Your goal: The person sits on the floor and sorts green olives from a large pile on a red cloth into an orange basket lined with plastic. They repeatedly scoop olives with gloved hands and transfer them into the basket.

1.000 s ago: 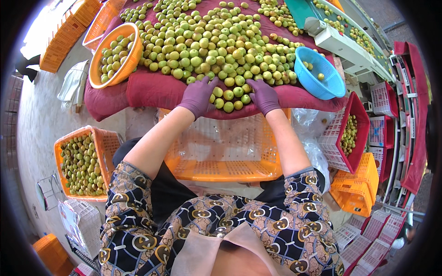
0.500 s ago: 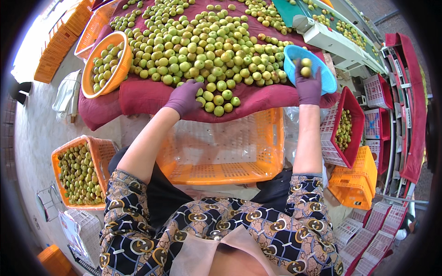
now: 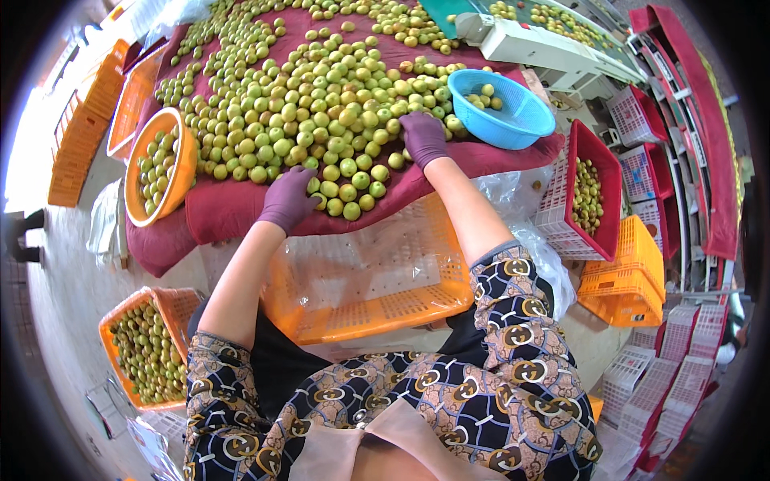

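Small round green fruits [image 3: 321,120], jujube-like, lie in a broad pile on a dark red padded cloth [image 3: 241,210]. My left hand [image 3: 289,199], in a purple glove, is at the near edge of the pile, its fingers curled against a fruit beside a small cluster. At the pile's right side my right hand [image 3: 423,140], gloved alike, reaches down among the fruits with bent fingers; its fingertips and whatever they hold are hidden. A blue plastic basket [image 3: 513,120] with several fruits in it rests to the right of that hand.
An orange basket [image 3: 186,164] of fruits leans at the cloth's left end. Below the cloth's edge sits a plastic-lined orange crate [image 3: 377,321]. Fruit-filled crates stand at left [image 3: 172,309] and right [image 3: 553,204]. A white machine part [image 3: 537,44] is at the far right.
My right hand has left the blue basket and moved left to the pile; the two fruits it held are out of it. The view has shifted, and my left hand stays by the near cluster.
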Demonstrator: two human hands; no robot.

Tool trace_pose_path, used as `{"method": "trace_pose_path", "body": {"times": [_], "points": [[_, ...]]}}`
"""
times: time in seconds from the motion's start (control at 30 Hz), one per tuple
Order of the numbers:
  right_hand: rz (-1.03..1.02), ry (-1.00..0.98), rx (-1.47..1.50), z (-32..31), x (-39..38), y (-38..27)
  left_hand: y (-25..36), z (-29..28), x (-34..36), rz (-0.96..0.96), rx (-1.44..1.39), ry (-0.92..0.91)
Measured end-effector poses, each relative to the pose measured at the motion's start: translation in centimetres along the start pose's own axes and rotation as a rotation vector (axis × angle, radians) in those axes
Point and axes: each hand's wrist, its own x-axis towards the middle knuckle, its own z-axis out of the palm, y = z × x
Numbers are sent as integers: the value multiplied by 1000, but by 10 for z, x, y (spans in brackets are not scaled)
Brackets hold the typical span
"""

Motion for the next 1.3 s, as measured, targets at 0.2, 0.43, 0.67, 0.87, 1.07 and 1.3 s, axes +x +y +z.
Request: {"method": "trace_pose_path", "body": {"times": [0.2,0.43,0.67,0.87,1.07,1.3], "points": [[672,-146,1105,-50,-44,35,2,-1,0,-42,6,-59],[1189,530,1678,-172,-179,282,-2,2,4,-46,-72,-52],[873,-181,1489,-143,-109,146,-9,-10,-9,-89,60,-34],[113,-429,922,-72,-55,-34,-9,-7,0,73,288,-153],[-199,-319,306,-36,-67,-97,-2,13,-5,94,262,-125],[-204,-430,496,-48,-95,-92,0,19,-15,333,-33,-202]]}}
